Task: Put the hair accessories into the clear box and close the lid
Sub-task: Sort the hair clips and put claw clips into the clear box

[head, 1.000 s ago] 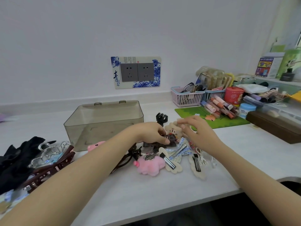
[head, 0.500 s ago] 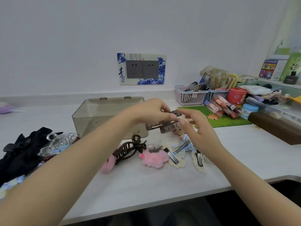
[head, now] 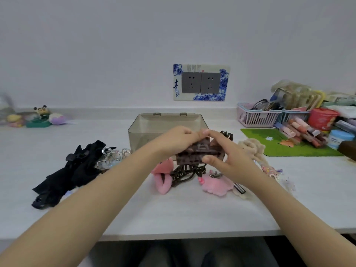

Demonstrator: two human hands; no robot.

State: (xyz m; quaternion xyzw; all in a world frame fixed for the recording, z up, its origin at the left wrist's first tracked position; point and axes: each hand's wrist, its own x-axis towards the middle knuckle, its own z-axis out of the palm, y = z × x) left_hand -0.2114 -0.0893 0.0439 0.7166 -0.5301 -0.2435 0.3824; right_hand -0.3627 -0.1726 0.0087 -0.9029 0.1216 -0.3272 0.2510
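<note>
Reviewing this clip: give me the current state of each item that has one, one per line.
clear box: lid shut, apparently empty
brown claw clip: held off the counter by both hands
left hand: gripping the clip's left end
right hand: gripping the clip's right side
dark claw clip: lying loose on the counter
pink plush clip: lying on the counter
wall sockets: nothing plugged in

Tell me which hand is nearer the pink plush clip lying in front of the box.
Right. The right hand hovers just above the pink plush clip; the left hand is farther, up and to its left. Both hold the brown claw clip.
</note>
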